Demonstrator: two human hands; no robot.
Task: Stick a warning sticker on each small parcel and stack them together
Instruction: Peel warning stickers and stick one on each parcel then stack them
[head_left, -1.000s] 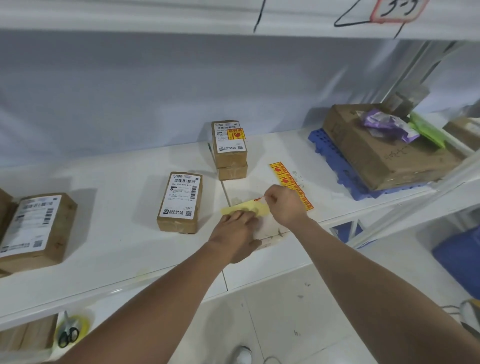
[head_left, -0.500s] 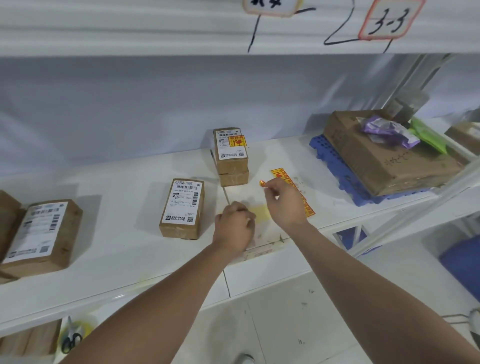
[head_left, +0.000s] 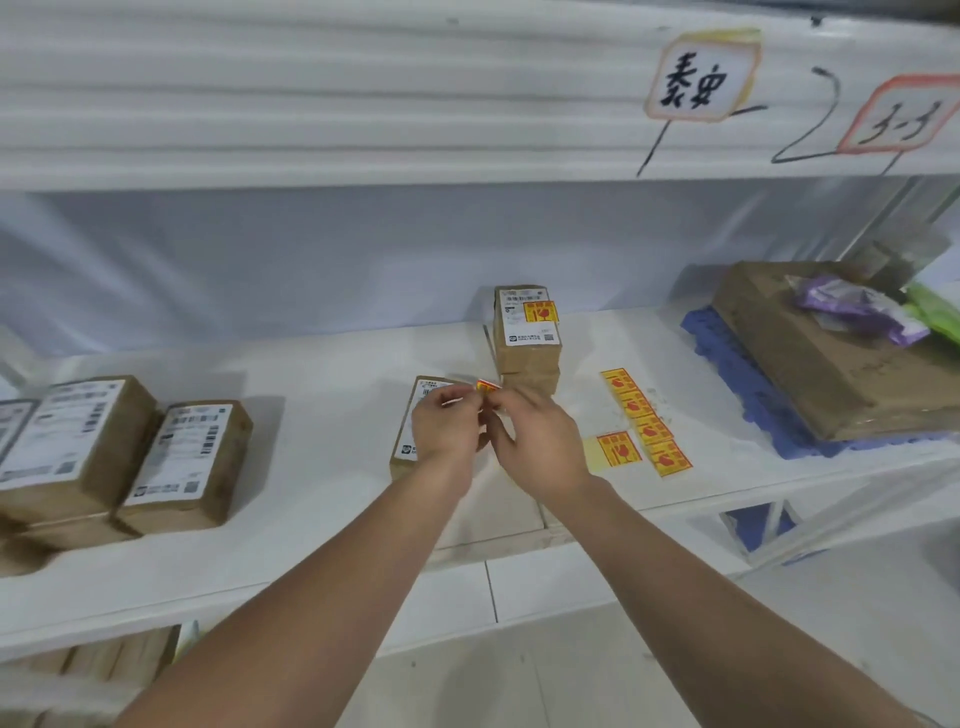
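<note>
Both hands meet over a small brown parcel (head_left: 408, 415) lying flat on the white shelf (head_left: 322, 467). My left hand (head_left: 447, 431) and my right hand (head_left: 540, 441) pinch one red and yellow warning sticker (head_left: 487, 387) between their fingertips, just above the parcel's far right corner. Behind stands a stack of two small parcels (head_left: 527, 338); the top one bears a warning sticker. A strip of stickers (head_left: 644, 421) lies on the shelf to the right, with a backing piece (head_left: 610, 451) holding one sticker beside it.
Two more brown parcels (head_left: 130, 457) with white labels sit at the left of the shelf. At the right a big cardboard box (head_left: 821, 364) rests on a blue plastic pallet (head_left: 737, 364), with purple and green bags on top. An upper shelf with hand-written tags runs overhead.
My right hand carried the peeled sticker left from the strip to the flat parcel. My left hand rose off the shelf and joined it on the sticker. The camera view shifted left.
</note>
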